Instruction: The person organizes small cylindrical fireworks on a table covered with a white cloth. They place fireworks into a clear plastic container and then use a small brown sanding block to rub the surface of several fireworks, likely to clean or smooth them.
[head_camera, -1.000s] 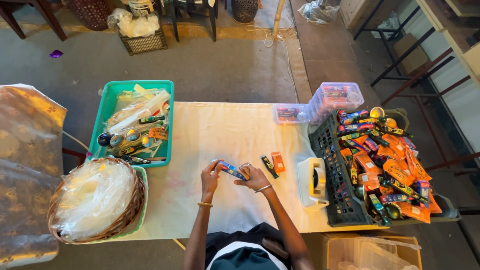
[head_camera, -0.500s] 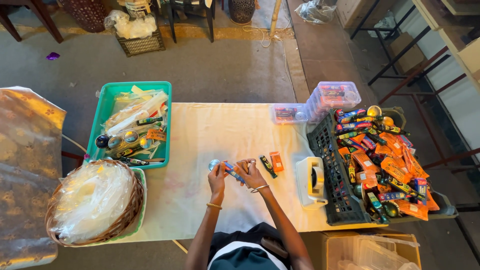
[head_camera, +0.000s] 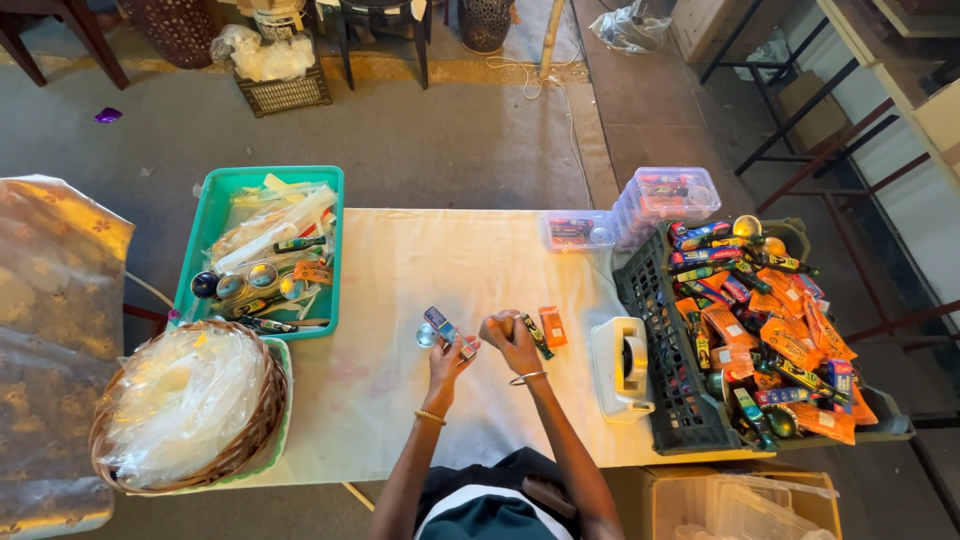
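the left hand (head_camera: 447, 362) pinches a small blue packet (head_camera: 438, 322) in its fingertips above the middle of the table, with a little round shiny piece (head_camera: 427, 336) just beside it. the right hand (head_camera: 510, 338) is curled nearly into a fist; it may grip something small, but i cannot tell from here. a light pinch like that could let the packet slip, and the round piece could roll off over the near edge. an orange packet (head_camera: 552, 326) and a dark stick (head_camera: 537, 336) lie by the right knuckles, easy to nudge. the table (head_camera: 400, 270) wears a pale cloth, with a green tray (head_camera: 205, 235) and a wicker basket (head_camera: 262, 425) to the left, a black crate (head_camera: 660, 380) of wrapped goods and a tape dispenser (head_camera: 620, 368) to the right. concrete floor beyond, metal racks at the side.
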